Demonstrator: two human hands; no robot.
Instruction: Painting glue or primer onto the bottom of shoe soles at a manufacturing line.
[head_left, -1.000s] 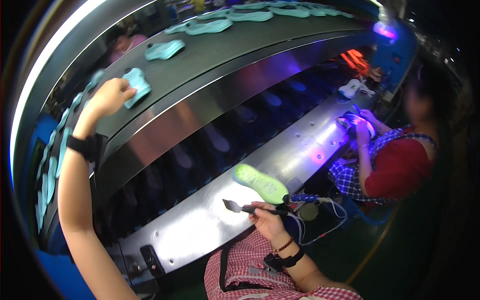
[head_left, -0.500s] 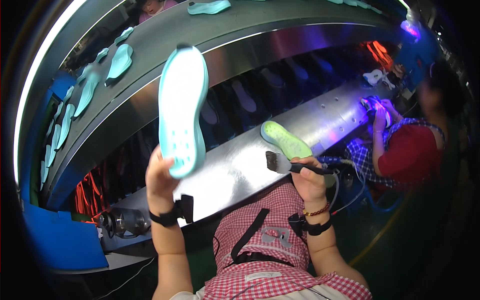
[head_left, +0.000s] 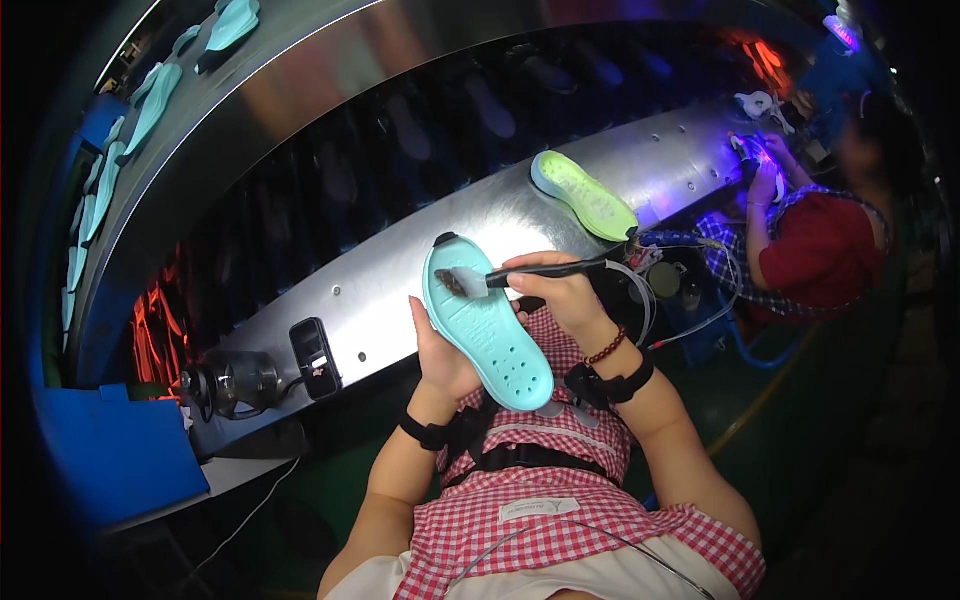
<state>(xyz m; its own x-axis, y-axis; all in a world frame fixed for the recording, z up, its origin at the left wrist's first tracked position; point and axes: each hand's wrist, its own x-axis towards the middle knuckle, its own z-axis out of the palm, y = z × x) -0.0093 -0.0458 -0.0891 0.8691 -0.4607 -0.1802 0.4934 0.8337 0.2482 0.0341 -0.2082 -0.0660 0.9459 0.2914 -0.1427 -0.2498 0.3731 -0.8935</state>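
Observation:
My left hand (head_left: 445, 355) supports a light blue shoe sole (head_left: 487, 335) from below and along its left edge, its cupped inner side facing up. The sole tilts from upper left to lower right, with small holes at its near end and a black patch at its far tip. In my right hand (head_left: 562, 295) is a brush (head_left: 525, 274) with a black handle and a tube running from it. Its dark bristles touch the sole's inner surface near the far end. Beyond my right hand, a yellow-green sole (head_left: 588, 197) lies on the metal bench.
The metal bench (head_left: 400, 290) curves across in front of me, holding a black phone-like device (head_left: 315, 357) and a glass pot (head_left: 240, 384) at left. Behind it, a conveyor (head_left: 215, 130) carries several blue soles. A co-worker in a red top (head_left: 822, 250) handles a shoe under violet light at right.
The blue sole has come down from above the conveyor to in front of my body. My right hand has brought the brush onto it. The view has shifted, and the phone-like device now shows.

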